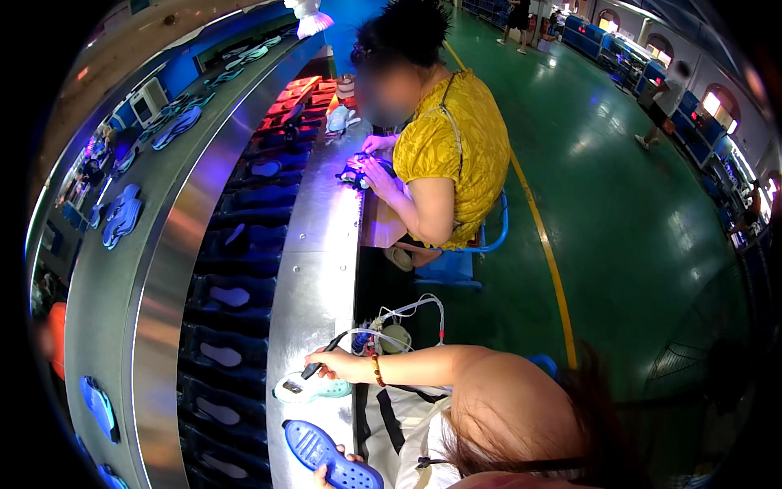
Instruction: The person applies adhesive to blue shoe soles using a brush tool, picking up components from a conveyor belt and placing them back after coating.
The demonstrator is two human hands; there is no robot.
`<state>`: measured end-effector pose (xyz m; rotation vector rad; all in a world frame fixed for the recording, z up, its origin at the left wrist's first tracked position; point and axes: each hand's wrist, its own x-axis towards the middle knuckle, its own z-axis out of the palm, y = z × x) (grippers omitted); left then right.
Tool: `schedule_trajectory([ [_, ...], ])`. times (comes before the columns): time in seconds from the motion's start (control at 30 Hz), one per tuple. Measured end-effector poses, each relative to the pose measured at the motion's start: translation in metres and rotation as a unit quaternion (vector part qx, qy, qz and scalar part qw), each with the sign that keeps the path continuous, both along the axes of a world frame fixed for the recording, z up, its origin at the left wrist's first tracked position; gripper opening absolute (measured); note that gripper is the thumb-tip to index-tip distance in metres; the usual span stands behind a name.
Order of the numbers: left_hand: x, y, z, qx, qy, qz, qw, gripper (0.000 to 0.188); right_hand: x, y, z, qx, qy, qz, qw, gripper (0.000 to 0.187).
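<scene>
My right hand (340, 364), a beaded bracelet at its wrist, is closed around a slim black pen-like tool (326, 357) that has thin pale tubing near it. The tool's lower end is over a pale mint clog-like shoe piece (326, 388) with a dark patch, lying on the metal ledge. Nearer, my left hand (326, 474) grips a blue shoe sole (314, 448) with holes at one end. Its fingers show at the sole's edges; the rest is hidden beneath.
Beyond the metal ledge (314, 277) runs a line of dark trays (213, 322) with insole-shaped pieces. A conveyor (110, 314) farther left carries blue footwear parts. Tubing and a round container (397, 337) stand by the ledge. A seated co-worker in yellow (464, 138) handles a dark item.
</scene>
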<state>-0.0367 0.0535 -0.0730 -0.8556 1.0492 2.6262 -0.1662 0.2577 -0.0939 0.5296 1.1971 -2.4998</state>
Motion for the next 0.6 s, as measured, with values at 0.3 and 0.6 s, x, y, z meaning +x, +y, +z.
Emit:
schedule_trajectory([
  [0.3, 0.035, -0.030, -0.039, -0.011, -0.090, 0.014, 0.996, 0.053, 0.004, -0.016, -0.009, -0.008, 0.038, 0.031, 0.999, 0.020],
  [0.6, 0.025, -0.023, -0.029, 0.038, 0.007, 0.082, 0.996, 0.057, 0.012, -0.035, 0.011, -0.136, 0.114, 0.163, 0.970, 0.025],
])
